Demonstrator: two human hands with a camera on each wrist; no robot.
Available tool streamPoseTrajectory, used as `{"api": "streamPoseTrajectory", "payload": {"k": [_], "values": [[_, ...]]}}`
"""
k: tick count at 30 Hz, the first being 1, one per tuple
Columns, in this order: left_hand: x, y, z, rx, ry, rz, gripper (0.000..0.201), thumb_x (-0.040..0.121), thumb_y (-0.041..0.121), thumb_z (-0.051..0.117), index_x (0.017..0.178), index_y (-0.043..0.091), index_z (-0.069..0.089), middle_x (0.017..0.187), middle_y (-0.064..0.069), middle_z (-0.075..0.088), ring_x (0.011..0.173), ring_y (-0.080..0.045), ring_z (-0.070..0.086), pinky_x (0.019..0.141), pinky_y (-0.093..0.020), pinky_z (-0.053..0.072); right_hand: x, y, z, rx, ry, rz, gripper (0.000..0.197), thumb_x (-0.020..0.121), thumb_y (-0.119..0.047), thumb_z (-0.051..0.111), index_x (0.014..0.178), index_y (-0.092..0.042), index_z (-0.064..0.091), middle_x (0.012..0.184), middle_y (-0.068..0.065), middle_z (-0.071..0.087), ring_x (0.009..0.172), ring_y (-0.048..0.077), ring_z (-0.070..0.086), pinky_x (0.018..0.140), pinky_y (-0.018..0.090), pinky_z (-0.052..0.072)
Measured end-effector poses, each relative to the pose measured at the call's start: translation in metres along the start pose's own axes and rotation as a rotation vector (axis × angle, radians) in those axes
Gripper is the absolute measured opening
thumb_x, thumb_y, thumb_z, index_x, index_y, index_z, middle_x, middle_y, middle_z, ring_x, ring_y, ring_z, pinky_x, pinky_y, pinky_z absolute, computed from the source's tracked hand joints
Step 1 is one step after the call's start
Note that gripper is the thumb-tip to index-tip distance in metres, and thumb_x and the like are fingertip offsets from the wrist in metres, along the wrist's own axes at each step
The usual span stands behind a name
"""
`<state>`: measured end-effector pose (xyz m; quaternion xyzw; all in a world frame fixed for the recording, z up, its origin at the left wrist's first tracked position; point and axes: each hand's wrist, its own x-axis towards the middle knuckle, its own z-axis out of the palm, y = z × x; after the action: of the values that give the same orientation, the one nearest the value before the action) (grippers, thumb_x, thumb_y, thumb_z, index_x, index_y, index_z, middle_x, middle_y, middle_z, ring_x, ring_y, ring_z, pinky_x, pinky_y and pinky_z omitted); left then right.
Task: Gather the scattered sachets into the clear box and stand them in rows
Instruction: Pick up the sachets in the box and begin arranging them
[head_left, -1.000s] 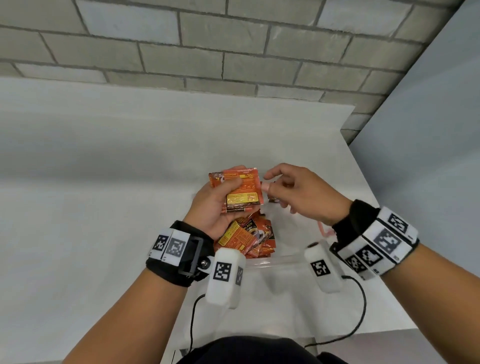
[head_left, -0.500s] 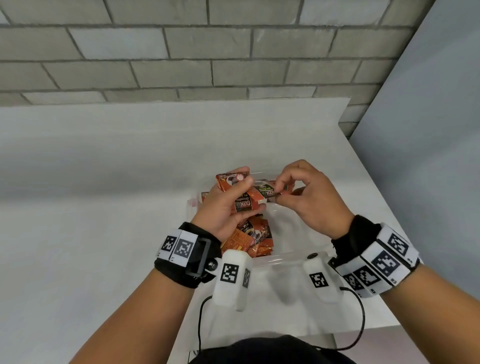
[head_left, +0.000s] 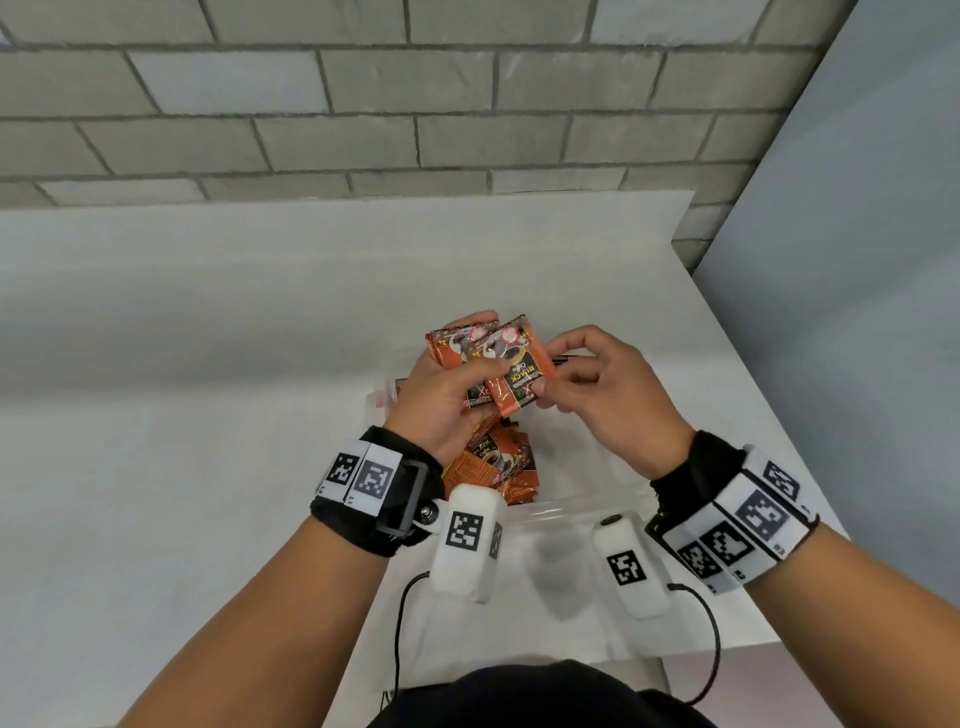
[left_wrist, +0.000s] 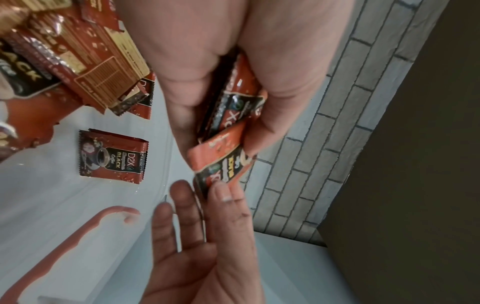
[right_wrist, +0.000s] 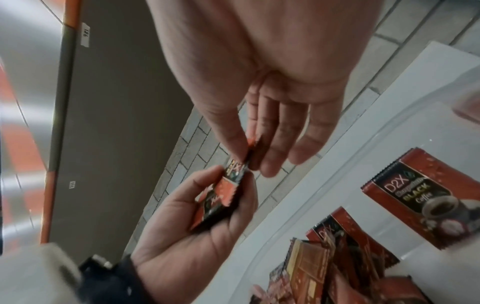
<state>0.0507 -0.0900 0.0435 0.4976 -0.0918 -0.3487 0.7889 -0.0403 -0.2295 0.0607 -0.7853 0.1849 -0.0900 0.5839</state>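
Note:
My left hand (head_left: 447, 384) grips a small stack of orange-and-black coffee sachets (head_left: 488, 358) above the clear box (head_left: 550, 512). My right hand (head_left: 576, 374) pinches the near corner of the front sachet (head_left: 519, 374) between thumb and forefinger. In the left wrist view the held sachets (left_wrist: 228, 131) sit between my left palm and fingers, and the right fingertips (left_wrist: 223, 193) touch the lower one. A heap of sachets (head_left: 493, 462) lies in the box under my left wrist. One sachet (left_wrist: 111, 157) lies flat and alone on the box floor.
The box stands near the front right of a white table (head_left: 208, 415). A grey brick wall (head_left: 363, 104) runs behind, and a grey panel (head_left: 857, 260) closes the right side. The box's red-trimmed rim (left_wrist: 64, 242) shows in the left wrist view.
Both hands stayed above the box. The sachets in my left hand turned from back side to front side up, and my right fingers closed onto the front sachet's corner.

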Motion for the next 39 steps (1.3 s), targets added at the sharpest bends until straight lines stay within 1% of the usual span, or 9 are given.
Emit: {"api": "streamPoseTrajectory", "payload": {"k": [4,7,11,14,18,21,24,34,39], "values": [[-0.006,-0.002,0.0,0.026,-0.059,-0.043,0.033,0.077,0.016,0.067,0.109,0.018,0.064,0.102,-0.007,0.072,0.095,-0.023,0.069,0.085,-0.048,0.056,0.006,-0.009,-0.003,0.062,0.038,-0.071,0.032,0.089,0.003,0.054,0.093,-0.026,0.067,0.087,-0.001,0.067,0.077,0.009,0.066,0.066,0.024,0.053],[-0.005,-0.007,0.0,0.038,-0.078,-0.06,0.036,0.083,-0.001,0.063,0.114,0.017,0.062,0.104,-0.01,0.071,0.101,-0.031,0.067,0.087,-0.052,0.054,0.009,-0.018,-0.001,0.02,-0.01,-0.098,0.038,0.092,0.003,0.047,0.099,-0.028,0.068,0.094,-0.001,0.065,0.081,0.009,0.065,0.069,0.024,0.055],[-0.007,-0.009,-0.001,0.016,-0.048,0.015,0.045,0.084,-0.015,0.052,0.113,0.018,0.061,0.097,-0.005,0.073,0.093,-0.024,0.07,0.079,-0.041,0.058,0.014,-0.021,-0.001,-0.014,0.012,-0.042,0.03,0.093,-0.009,0.055,0.118,-0.026,0.054,0.095,0.002,0.06,0.077,0.011,0.063,0.058,0.022,0.05],[-0.009,-0.008,-0.003,0.004,-0.032,0.047,0.041,0.083,-0.016,0.051,0.107,0.015,0.062,0.093,-0.004,0.073,0.093,-0.021,0.07,0.076,-0.035,0.058,0.019,-0.019,-0.006,-0.129,0.036,-0.002,0.014,0.092,-0.015,0.057,0.106,-0.02,0.059,0.089,0.001,0.063,0.073,0.009,0.061,0.059,0.021,0.046],[-0.009,-0.007,-0.004,-0.014,-0.013,0.033,0.033,0.085,-0.013,0.053,0.099,0.015,0.064,0.091,-0.004,0.073,0.09,-0.02,0.07,0.082,-0.038,0.057,0.028,-0.024,-0.011,-0.288,-0.005,-0.046,0.01,0.089,-0.011,0.06,0.086,-0.02,0.063,0.081,0.002,0.068,0.069,0.01,0.062,0.067,0.029,0.052],[-0.006,-0.006,-0.009,-0.072,0.095,0.008,0.009,0.09,0.003,0.056,0.096,0.009,0.059,0.088,-0.007,0.069,0.083,-0.021,0.068,0.079,-0.038,0.056,0.039,-0.032,-0.018,-0.468,-0.028,-0.064,0.01,0.09,-0.014,0.058,0.083,-0.021,0.062,0.076,-0.006,0.064,0.066,0.005,0.057,0.06,0.019,0.045],[-0.003,-0.005,-0.019,-0.084,0.185,0.017,0.003,0.09,0.006,0.055,0.09,0.009,0.056,0.077,-0.009,0.058,0.072,-0.02,0.059,0.071,-0.035,0.053,0.053,-0.03,-0.023,-0.669,-0.028,-0.073,0.009,0.09,-0.015,0.056,0.085,-0.016,0.063,0.081,-0.01,0.06,0.069,0.002,0.052,0.056,0.015,0.038],[-0.013,0.005,-0.036,-0.135,0.167,-0.003,0.011,0.092,0.006,0.053,0.101,0.012,0.058,0.078,-0.008,0.066,0.067,-0.02,0.062,0.064,-0.032,0.055,0.08,0.009,-0.018,-1.016,-0.239,0.111,0.008,0.09,-0.013,0.054,0.093,-0.018,0.059,0.094,0.001,0.059,0.079,0.015,0.054,0.058,0.018,0.037],[-0.013,0.005,-0.039,-0.085,0.169,-0.026,0.01,0.093,0.007,0.054,0.101,0.012,0.059,0.076,-0.005,0.069,0.067,-0.02,0.065,0.068,-0.033,0.056,0.087,0.01,-0.013,-1.159,-0.231,0.202,0.005,0.089,-0.015,0.054,0.089,-0.016,0.059,0.101,0.006,0.062,0.089,0.023,0.058,0.072,0.028,0.045]]}}
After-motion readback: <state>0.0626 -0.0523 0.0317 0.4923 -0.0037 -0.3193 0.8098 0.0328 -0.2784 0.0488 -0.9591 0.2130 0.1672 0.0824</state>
